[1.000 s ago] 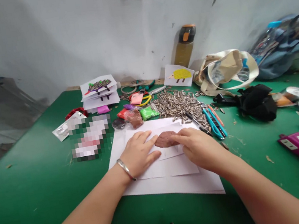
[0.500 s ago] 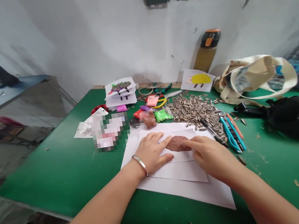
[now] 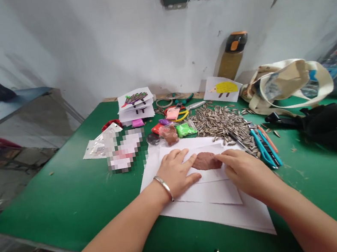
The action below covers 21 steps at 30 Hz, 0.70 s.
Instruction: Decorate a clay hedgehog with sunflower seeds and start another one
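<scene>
A flat brown oval of modelling clay (image 3: pixel 206 161) lies on a small white sheet (image 3: pixel 196 192), which rests on larger white paper (image 3: pixel 253 217). My left hand (image 3: pixel 178 172) is spread flat on the sheet, its fingers apart and its index fingertip at the clay's left edge. A silver bangle (image 3: pixel 163 187) circles that wrist. My right hand (image 3: pixel 244 169) touches the right end of the clay with its outstretched index finger. Its thumb is bent below, and its other fingers are mostly hidden. Neither hand grips anything.
Behind the paper lie clay packets (image 3: pixel 186 129) and a heap of sunflower seeds (image 3: pixel 220 121). A blue cutter (image 3: pixel 262 146) and a black pen (image 3: pixel 242 144) sit right of my hands. Farther back are stacked cards (image 3: pixel 134 101), a hedgehog picture (image 3: pixel 222 89), a bottle (image 3: pixel 232 56) and a cloth bag (image 3: pixel 288 83).
The view has shifted slightly, so the paper and both hands appear a little farther right. My left hand still rests flat, and my right index finger still touches the clay's right end.
</scene>
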Tool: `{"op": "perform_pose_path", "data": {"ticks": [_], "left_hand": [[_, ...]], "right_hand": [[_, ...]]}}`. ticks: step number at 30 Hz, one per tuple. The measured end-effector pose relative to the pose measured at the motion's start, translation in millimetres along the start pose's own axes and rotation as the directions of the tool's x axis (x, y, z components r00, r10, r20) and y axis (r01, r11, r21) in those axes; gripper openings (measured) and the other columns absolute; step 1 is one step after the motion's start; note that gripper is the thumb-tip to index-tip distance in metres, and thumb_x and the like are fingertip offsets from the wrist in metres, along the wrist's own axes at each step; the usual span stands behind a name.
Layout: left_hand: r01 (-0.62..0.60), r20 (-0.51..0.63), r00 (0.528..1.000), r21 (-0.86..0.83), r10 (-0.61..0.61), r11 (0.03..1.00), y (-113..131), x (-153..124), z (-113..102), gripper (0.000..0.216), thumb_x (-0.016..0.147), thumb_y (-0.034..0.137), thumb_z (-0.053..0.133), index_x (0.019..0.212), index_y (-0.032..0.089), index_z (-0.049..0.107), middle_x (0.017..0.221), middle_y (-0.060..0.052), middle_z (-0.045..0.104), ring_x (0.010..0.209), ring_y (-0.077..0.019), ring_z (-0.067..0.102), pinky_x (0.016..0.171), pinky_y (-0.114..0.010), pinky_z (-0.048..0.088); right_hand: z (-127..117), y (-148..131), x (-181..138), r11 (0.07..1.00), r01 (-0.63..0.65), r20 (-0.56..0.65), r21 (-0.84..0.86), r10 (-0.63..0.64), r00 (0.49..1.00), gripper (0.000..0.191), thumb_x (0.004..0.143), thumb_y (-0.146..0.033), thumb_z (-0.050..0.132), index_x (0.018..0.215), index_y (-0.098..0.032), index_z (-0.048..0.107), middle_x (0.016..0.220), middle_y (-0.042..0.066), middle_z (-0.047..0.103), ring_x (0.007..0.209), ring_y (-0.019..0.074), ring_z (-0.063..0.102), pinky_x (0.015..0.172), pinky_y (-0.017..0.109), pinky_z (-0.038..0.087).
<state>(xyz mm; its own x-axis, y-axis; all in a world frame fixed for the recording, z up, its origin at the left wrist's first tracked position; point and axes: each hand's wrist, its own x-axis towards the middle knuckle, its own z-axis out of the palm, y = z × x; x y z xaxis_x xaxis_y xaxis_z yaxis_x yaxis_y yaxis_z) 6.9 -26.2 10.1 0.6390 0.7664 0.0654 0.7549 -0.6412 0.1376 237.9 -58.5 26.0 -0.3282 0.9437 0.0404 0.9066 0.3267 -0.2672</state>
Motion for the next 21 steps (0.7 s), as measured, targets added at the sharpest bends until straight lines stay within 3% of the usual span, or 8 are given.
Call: {"op": "perform_pose_path", "data": {"ticks": [10,15,21], "left_hand": [[0.025,0.033,0.999,0.003,-0.025,1.0,3,1,-4,0.064,0.092,0.054,0.049,0.145,0.019,0.04,0.148,-0.01,0.044,0.127,-0.0311,0.04,0.104,-0.047,0.035],[0.019,0.036,0.999,0.014,-0.02,1.0,2,0,-4,0.06,0.092,0.055,0.048,0.14,0.021,0.047,0.148,-0.01,0.044,0.127,-0.0321,0.04,0.103,-0.048,0.036],[0.025,0.014,1.0,0.008,-0.025,1.0,3,-1,-2,0.061,0.092,0.055,0.048,0.143,0.022,0.043,0.148,-0.009,0.044,0.127,-0.0313,0.04,0.103,-0.048,0.037]], "right_hand": [[3,4,1,0.998,0.001,-0.03,0.058,0.001,1.0,0.042,0.083,-0.006,0.039,0.113,-0.015,0.068,0.107,0.012,0.065,0.1,0.0244,0.061,0.09,0.037,0.048],[7,7,2,0.999,-0.014,-0.063,0.046,0.017,0.998,0.042,0.084,-0.006,0.037,0.113,-0.011,0.067,0.106,0.014,0.065,0.099,0.0253,0.061,0.088,0.037,0.048],[11,9,4,0.998,-0.046,-0.088,0.044,0.049,0.995,0.04,0.084,-0.007,0.037,0.108,-0.013,0.069,0.105,0.014,0.065,0.095,0.0246,0.062,0.084,0.037,0.049]]}}
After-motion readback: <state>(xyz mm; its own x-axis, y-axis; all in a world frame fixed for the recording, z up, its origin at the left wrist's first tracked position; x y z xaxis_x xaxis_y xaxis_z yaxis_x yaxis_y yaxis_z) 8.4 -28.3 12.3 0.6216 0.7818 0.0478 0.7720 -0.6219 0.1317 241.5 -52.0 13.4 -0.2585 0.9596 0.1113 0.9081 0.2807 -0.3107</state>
